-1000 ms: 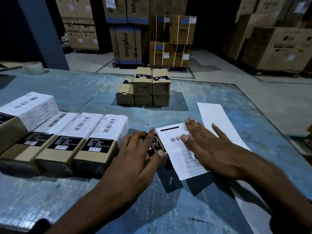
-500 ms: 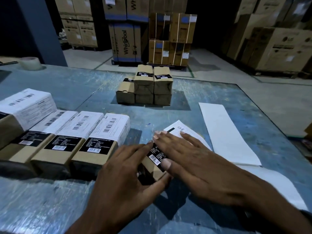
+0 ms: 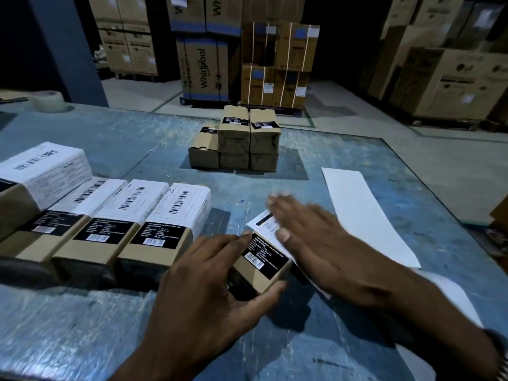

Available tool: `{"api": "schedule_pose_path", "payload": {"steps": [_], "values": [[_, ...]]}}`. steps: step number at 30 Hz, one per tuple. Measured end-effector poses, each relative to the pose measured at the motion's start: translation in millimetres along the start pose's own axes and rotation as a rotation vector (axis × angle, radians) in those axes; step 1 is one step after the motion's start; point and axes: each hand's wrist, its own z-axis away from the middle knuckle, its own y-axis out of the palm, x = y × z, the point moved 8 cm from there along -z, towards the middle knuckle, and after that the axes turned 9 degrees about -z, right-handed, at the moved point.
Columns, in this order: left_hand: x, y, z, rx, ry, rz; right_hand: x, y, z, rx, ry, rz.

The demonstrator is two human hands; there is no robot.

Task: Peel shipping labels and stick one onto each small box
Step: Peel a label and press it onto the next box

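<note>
A small brown box (image 3: 261, 266) with a black sticker lies on the blue table (image 3: 137, 149). My left hand (image 3: 209, 287) grips its near end, thumb on the right side. My right hand (image 3: 321, 243) lies flat with straight fingers on the white shipping label (image 3: 264, 224) that covers the box's top. Most of the label is hidden under that hand. Several labelled boxes (image 3: 170, 224) sit in a row on the left. A small stack of unlabelled boxes (image 3: 236, 144) stands in the middle of the table.
A white backing strip (image 3: 357, 210) lies to the right and runs back toward my right arm. A tape roll (image 3: 48, 101) rests at the far left. Large cartons (image 3: 275, 61) stand on the floor beyond the table's far edge.
My right hand slid forward and left over the label, flattening it on the box. My left hand shifted its hold to the box's near end, and the box turned a little.
</note>
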Motion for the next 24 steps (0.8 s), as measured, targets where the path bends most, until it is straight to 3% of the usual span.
{"api": "schedule_pose_path", "payload": {"steps": [3,9,13,16,18,21,24], "values": [[0,0,0,-0.002,0.001,0.015,21,12,4,0.042,-0.09,0.008],[-1,-2,-2,-0.016,-0.022,0.043,-25,-5,-12,-0.042,0.059,0.045],[0,-2,-1,-0.015,-0.021,0.022,-62,-24,-19,-0.23,0.264,-0.156],[0,-3,0,-0.021,-0.025,0.013,-64,-36,-12,-0.424,0.258,-0.241],[0,-3,-1,-0.023,-0.025,0.013,-53,-32,-11,-0.397,0.256,-0.357],[-1,-3,-1,-0.028,-0.017,0.012,-42,-15,-17,-0.268,0.273,-0.284],[0,-2,-2,-0.029,-0.017,0.014,-65,-19,-18,-0.369,0.366,-0.43]]}}
